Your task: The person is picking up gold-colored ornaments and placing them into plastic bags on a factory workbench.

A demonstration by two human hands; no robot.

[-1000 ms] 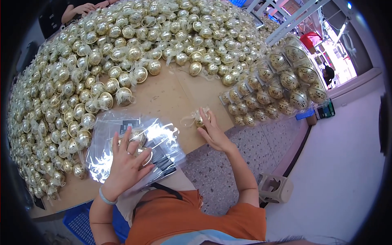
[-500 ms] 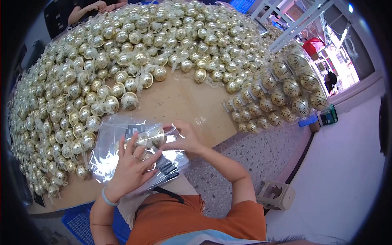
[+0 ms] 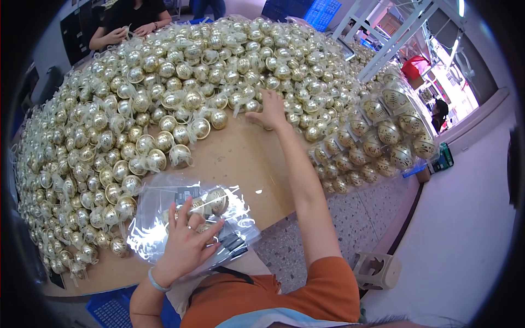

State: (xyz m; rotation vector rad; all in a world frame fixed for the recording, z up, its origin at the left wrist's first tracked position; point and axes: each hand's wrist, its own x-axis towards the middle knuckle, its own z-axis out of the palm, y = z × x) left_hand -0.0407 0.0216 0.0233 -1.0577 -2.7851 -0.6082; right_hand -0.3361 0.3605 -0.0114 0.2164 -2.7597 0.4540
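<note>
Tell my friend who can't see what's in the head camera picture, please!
A left hand lies on clear bags; the right hand is at the near edge of a huge heap of gold balls on a table. Rows of packed balls are at right.

Loose balls (image 3: 192,100): pale shiny gold, darker printed marks. Ribbons (image 3: 237,111): sheer cream. Packed balls (image 3: 388,133): duller gold, black curly markings. Bag (image 3: 147,218): clear, white glare streaks; labels (image 3: 233,244) black. Table (image 3: 229,158): plain tan. Shirt (image 3: 328,284): solid rust orange. Wristband (image 3: 158,281): pale blue. Floor (image 3: 279,240): grey, dark-speckled. Stool (image 3: 385,270): beige. Crate (image 3: 112,310): blue grid. Wall (image 3: 459,240): lilac-white. Co-worker's top (image 3: 139,13): black.
</note>
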